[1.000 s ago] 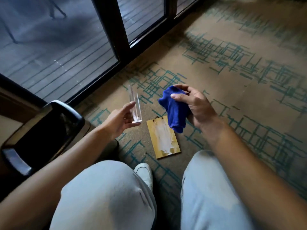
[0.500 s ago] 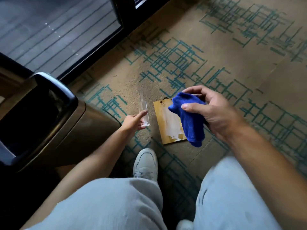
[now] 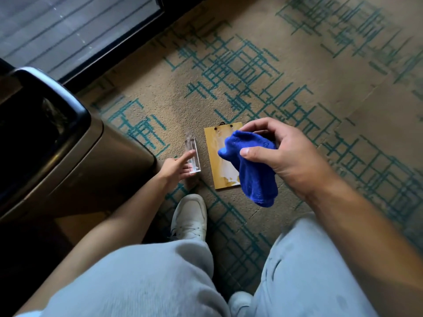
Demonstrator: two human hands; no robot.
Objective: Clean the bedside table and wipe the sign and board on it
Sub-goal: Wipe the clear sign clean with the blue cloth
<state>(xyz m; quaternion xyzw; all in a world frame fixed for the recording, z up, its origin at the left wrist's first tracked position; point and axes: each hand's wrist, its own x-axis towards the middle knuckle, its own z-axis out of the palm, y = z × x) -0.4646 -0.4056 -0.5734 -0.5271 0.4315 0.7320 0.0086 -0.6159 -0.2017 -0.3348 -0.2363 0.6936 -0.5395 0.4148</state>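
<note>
- One clear sign (image 3: pixel 191 155), one wooden board (image 3: pixel 215 156), one blue cloth (image 3: pixel 249 163), two hands, two pale shoes and one dark bin (image 3: pixel 52 138) are in view.
- The left hand (image 3: pixel 176 167) has the sign in its grip, fingers at its lower part; the sign is low over the patterned carpet (image 3: pixel 297 76), just left of the board. Whether its base touches the carpet cannot be told.
- The right hand (image 3: pixel 281 154) is clenched round the cloth, thumb pressed on top, the loose end hanging down over the board's right side.
- The board lies flat on the carpet between the two hands, with a whitish patch across its face.
- The cloth and right hand cover the board's right edge and lower right corner. The sign is transparent, so its edges are faint, and its top is blurred.
- The left shoe (image 3: pixel 190 216) shows in full; only the tip of the right shoe (image 3: pixel 240 300) shows between the knees. The bin is cut off at the left edge.
- The sign's long axis runs away from the person, leaning slightly left. The board's long axis runs the same way, clip end (image 3: pixel 223 124) farthest.
</note>
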